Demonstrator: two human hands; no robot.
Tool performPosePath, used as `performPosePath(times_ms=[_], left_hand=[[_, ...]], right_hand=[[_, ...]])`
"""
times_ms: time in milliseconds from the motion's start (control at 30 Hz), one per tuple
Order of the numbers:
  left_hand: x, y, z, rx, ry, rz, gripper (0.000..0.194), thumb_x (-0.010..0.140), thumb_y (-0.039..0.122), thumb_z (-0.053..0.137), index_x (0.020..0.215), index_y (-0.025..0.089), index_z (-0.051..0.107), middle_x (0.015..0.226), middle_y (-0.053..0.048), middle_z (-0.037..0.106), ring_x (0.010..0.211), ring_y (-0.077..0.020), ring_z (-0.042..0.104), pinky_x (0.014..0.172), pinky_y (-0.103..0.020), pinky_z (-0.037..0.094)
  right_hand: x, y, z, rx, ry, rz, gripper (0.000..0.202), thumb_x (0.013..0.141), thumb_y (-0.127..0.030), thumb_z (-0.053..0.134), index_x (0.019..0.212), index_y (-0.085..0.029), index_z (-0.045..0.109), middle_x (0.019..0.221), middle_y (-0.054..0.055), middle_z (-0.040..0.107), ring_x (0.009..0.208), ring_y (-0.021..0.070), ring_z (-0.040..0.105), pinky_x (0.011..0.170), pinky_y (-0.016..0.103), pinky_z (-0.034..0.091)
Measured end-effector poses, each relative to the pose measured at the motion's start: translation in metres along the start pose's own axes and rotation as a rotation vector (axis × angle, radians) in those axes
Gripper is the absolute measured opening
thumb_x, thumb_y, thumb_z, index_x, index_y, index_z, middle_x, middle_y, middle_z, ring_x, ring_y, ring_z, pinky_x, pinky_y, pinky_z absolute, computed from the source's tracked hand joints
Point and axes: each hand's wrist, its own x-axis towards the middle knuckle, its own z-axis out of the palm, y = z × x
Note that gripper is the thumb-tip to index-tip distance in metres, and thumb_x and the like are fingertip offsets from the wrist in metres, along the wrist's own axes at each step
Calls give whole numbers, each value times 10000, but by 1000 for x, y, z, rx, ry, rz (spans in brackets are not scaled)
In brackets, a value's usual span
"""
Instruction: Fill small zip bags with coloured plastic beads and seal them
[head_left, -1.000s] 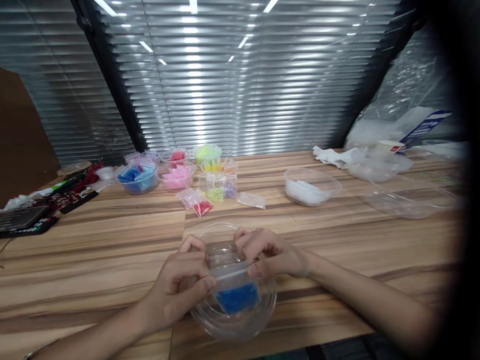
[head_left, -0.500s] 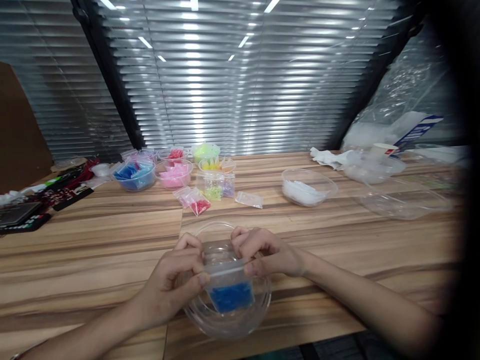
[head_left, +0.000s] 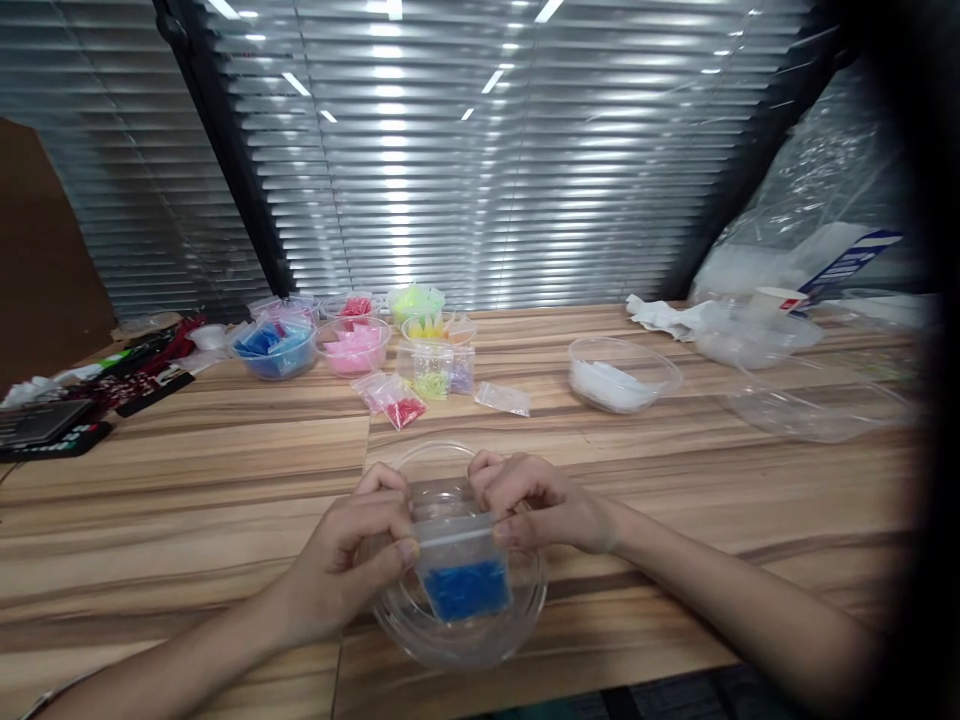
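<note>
A small clear zip bag with blue contents [head_left: 469, 590] hangs between my two hands, over a round clear plastic bowl [head_left: 480, 655] near the table's front edge. My left hand [head_left: 360, 555] pinches the bag's upper left corner between thumb and fingers. At the upper right corner, my right hand [head_left: 536, 505] is closed on the same bag. The white zip strip runs across between my thumbs. Behind my hands shows the rim of another clear container [head_left: 439, 446]; its lower part is partly hidden by the bag and fingers.
Behind stand tubs of blue bags [head_left: 275, 350], pink bags [head_left: 354, 348] and yellow bags [head_left: 437, 328]. Red bead bags [head_left: 403, 408] and a flat clear bag [head_left: 502, 398] lie before them. A bowl with white bags [head_left: 619, 380] stands right; electronics [head_left: 52, 430] lie left.
The whole view has shifted slightly, moving things a little to the right in the picture. My hands keep the same grip on the blue bag, with its face slightly more upright.
</note>
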Motion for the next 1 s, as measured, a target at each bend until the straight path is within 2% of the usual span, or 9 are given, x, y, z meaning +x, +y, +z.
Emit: performPosePath(times_ms=[133, 300, 500, 800, 900, 1000], left_hand=[[0, -1, -1, -8, 3, -5, 344, 936, 397, 491, 702, 188, 631, 691, -17, 514, 886, -163, 428, 835, -274, 350], [0, -4, -3, -84, 13, -41, 349, 937, 390, 489, 686, 174, 601, 731, -17, 507, 850, -149, 431, 784, -254, 362], [0, -6, -3, -81, 33, -28, 335, 939, 369, 494, 687, 175, 599, 708, -11, 524, 833, -147, 437, 835, -270, 349], [0, -7, -4, -60, 27, -18, 352, 939, 387, 485, 676, 173, 579, 690, -9, 520, 814, -147, 440, 798, -264, 359], [-2, -10, -4, -53, 22, -19, 339, 946, 367, 475, 682, 174, 567, 679, -5, 506, 799, -142, 447, 800, -264, 367], [-5, -13, -4, -36, 32, -3, 320, 956, 342, 458, 699, 174, 551, 707, -5, 493, 818, -139, 451, 805, -263, 373]], right_hand=[[-1, 0, -1, 16, 11, 6, 442, 852, -420, 630, 512, -153, 538, 528, -63, 456, 557, 84, 379, 757, 310, 288], [-4, 1, -3, 103, 46, 44, 465, 851, -392, 627, 480, -153, 484, 519, -48, 454, 585, 96, 399, 730, 300, 291], [-5, 3, -5, 124, 72, 66, 443, 840, -386, 633, 481, -163, 501, 515, -44, 449, 603, 110, 406, 723, 298, 297], [-6, 1, -5, 139, 95, 87, 439, 828, -373, 639, 471, -157, 502, 518, -27, 443, 622, 115, 415, 700, 287, 302], [-8, 2, -3, 265, 150, 132, 395, 813, -348, 638, 491, -151, 520, 520, -21, 448, 567, 104, 412, 592, 256, 306], [-8, 3, 0, 477, 231, 184, 331, 778, -331, 641, 530, -147, 521, 484, -30, 447, 451, 81, 369, 443, 222, 238]])
